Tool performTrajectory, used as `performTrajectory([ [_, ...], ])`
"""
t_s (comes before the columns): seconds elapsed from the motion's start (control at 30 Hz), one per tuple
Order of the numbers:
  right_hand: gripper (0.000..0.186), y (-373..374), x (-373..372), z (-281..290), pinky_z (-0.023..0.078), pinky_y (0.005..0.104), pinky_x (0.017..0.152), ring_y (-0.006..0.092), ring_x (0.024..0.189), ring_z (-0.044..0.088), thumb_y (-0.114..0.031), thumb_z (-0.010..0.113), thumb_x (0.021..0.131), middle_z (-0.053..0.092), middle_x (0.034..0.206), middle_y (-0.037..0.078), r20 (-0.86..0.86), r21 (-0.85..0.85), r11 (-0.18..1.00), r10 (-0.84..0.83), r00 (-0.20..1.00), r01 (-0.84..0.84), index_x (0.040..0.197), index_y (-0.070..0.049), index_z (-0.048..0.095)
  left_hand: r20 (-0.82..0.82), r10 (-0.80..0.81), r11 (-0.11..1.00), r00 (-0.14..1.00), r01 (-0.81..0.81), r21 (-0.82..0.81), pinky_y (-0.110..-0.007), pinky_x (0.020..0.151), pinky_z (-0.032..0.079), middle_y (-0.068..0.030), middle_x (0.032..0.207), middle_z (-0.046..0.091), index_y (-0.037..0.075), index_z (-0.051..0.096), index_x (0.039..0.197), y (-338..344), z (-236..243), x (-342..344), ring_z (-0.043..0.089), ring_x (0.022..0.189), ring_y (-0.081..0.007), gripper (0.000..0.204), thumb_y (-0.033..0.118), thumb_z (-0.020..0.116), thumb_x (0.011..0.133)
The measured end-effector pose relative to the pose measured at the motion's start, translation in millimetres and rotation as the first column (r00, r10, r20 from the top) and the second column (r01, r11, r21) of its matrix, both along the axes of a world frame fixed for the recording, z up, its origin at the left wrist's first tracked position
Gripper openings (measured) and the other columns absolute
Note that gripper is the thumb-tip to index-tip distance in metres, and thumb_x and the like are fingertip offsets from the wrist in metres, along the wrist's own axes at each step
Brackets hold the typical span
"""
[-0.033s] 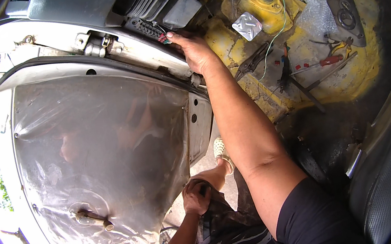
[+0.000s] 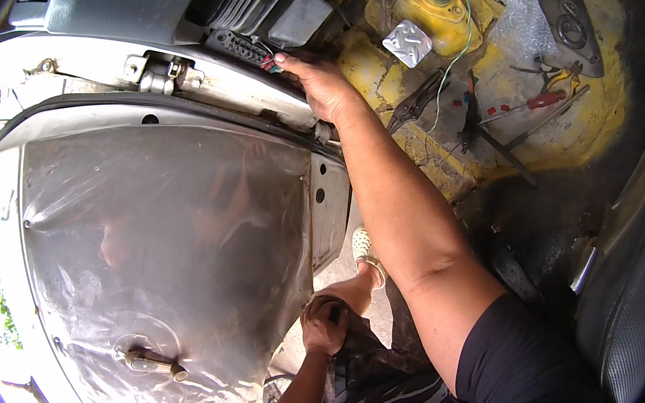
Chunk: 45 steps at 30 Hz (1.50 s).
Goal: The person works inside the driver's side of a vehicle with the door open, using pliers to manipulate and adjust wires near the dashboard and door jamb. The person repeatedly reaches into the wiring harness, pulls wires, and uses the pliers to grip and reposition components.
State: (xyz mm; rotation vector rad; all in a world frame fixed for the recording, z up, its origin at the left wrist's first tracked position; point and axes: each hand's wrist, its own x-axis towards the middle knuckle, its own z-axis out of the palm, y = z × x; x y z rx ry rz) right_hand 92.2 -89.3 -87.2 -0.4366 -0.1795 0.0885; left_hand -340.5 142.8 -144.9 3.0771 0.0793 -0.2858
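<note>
Stretched forward, my right hand (image 2: 318, 82) is at the edge of the dashboard beside the door opening. Its thumb presses on a small bunch of red and green wires (image 2: 269, 63); the other fingers are mostly hidden below. Just left of the wires is a dark terminal block (image 2: 241, 45) with rows of slots. My left hand (image 2: 325, 325) rests on my knee with its fingers curled. A dark round patch shows within its grip, but I cannot make out what it is.
An open door covered in plastic sheet (image 2: 172, 211) fills the left, with a window crank (image 2: 154, 364). On the worn yellow floor (image 2: 444, 152) lie pliers (image 2: 563, 77), a red-handled screwdriver (image 2: 546, 99), foil (image 2: 407, 43) and bubble wrap (image 2: 527, 3). A grey seat (image 2: 644, 300) stands right.
</note>
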Motion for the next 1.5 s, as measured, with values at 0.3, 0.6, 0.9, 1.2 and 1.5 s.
performTrajectory([
  [0.3, 0.064, -2, 1, 2, 0.032, 0.0469, 0.122, 0.0295, 0.143, 0.049, -0.038, 0.085, 0.092, 0.061, 0.151, 0.017, 0.002, 0.006, 1.000, 0.000, 1.000, 0.000, 0.144, -0.006, 0.065, 0.001, -0.001, 1.000, 1.000, 0.001, -0.002, -0.051, 0.118, 0.040, -0.0110, 0.129, 0.071, 0.011, 0.077, 0.112, 1, -1, 4, 0.060, 0.132, -0.0361, 0.035, 0.034, 0.078, 0.086],
  [0.6, 0.057, -4, -2, 6, 0.039, 0.0430, 0.116, 0.0264, 0.132, 0.057, -0.034, 0.086, 0.092, 0.068, 0.140, 0.015, -0.031, 0.023, 0.999, -0.032, 0.999, 0.033, 0.137, -0.004, 0.069, 0.013, -0.014, 0.999, 1.000, 0.015, -0.038, -0.051, 0.118, 0.040, -0.0109, 0.127, 0.072, 0.011, 0.078, 0.111, 2, -4, 6, 0.060, 0.130, -0.0358, 0.034, 0.031, 0.079, 0.084],
  [0.9, 0.056, -3, 0, 5, 0.037, 0.0434, 0.117, 0.0266, 0.135, 0.056, -0.038, 0.085, 0.092, 0.068, 0.141, 0.016, -0.041, -0.013, 0.999, -0.030, 0.999, 0.029, 0.134, -0.004, 0.071, 0.012, -0.006, 0.999, 1.000, 0.007, -0.037, -0.051, 0.117, 0.039, -0.0117, 0.125, 0.072, 0.011, 0.078, 0.110, 3, -6, 4, 0.060, 0.129, -0.0363, 0.033, 0.031, 0.079, 0.084],
  [1.2, 0.050, 2, -2, 7, 0.043, 0.0368, 0.111, 0.0225, 0.125, 0.061, -0.037, 0.081, 0.095, 0.073, 0.132, 0.013, -0.019, -0.031, 0.991, -0.131, 0.991, 0.130, 0.131, -0.003, 0.073, 0.015, -0.011, 1.000, 1.000, 0.012, -0.028, -0.050, 0.118, 0.039, -0.0113, 0.125, 0.073, 0.011, 0.078, 0.110, 0, -6, 5, 0.060, 0.129, -0.0363, 0.032, 0.031, 0.079, 0.084],
  [1.5, 0.036, 8, -5, 12, 0.049, 0.0324, 0.097, 0.0160, 0.104, 0.065, -0.034, 0.081, 0.095, 0.078, 0.111, 0.007, -0.092, -0.148, 0.960, -0.251, 0.964, 0.236, 0.113, -0.003, 0.079, 0.011, -0.015, 0.999, 1.000, 0.016, -0.032, -0.050, 0.118, 0.039, -0.0107, 0.124, 0.073, 0.011, 0.078, 0.110, 1, -7, 6, 0.060, 0.130, -0.0365, 0.033, 0.031, 0.079, 0.084],
])
